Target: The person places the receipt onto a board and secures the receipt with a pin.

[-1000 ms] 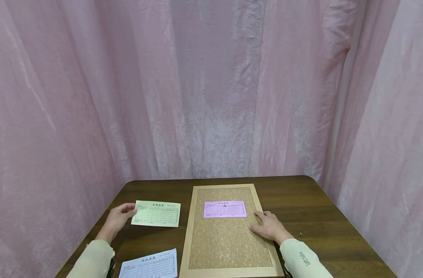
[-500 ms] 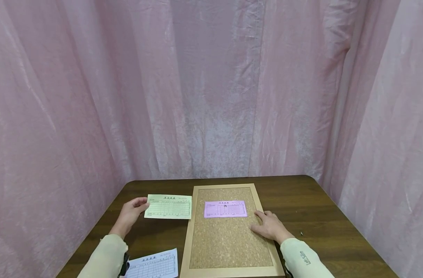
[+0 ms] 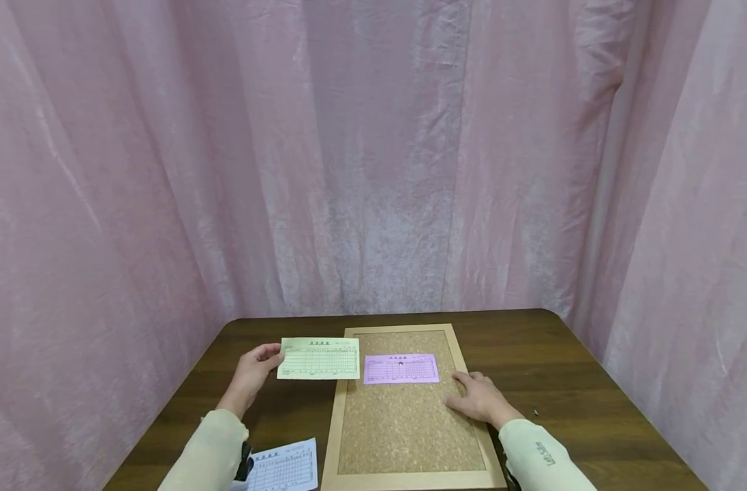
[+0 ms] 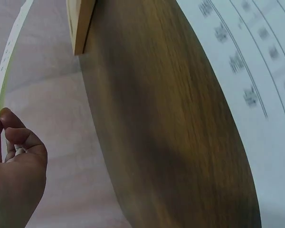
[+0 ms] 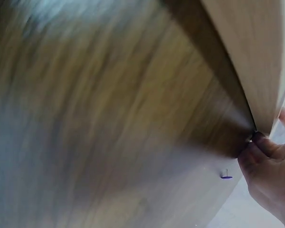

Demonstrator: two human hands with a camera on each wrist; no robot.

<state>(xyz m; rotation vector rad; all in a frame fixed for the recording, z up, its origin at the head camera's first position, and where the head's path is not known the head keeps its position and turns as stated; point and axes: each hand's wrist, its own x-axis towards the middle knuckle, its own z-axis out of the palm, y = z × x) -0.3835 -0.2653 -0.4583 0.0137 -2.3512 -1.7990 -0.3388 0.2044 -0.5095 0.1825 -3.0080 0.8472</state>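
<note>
My left hand (image 3: 253, 375) pinches a pale green printed slip (image 3: 319, 359) by its left edge, thumb and fingertips together in the left wrist view. The slip's right end overlaps the left frame strip of a corkboard (image 3: 410, 436). On the upper part of the cork lies a purple printed slip (image 3: 401, 369), with a small dark pin head near its top middle. My right hand (image 3: 480, 401) grips the corkboard's right side. Some of its fingers reach over the cork, while others curl at the frame's lower edge (image 5: 256, 90) in the right wrist view.
A pale blue printed slip (image 3: 284, 469) lies on the brown wooden table (image 3: 533, 354) left of the corkboard, partly behind my left sleeve. To the right of the board is a loose purple pushpin (image 5: 226, 177). Pink curtains (image 3: 373, 157) hang around the table.
My left hand has carried the green slip to the right and a little farther back, from beside the corkboard to over its left frame. My right hand stays on the board.
</note>
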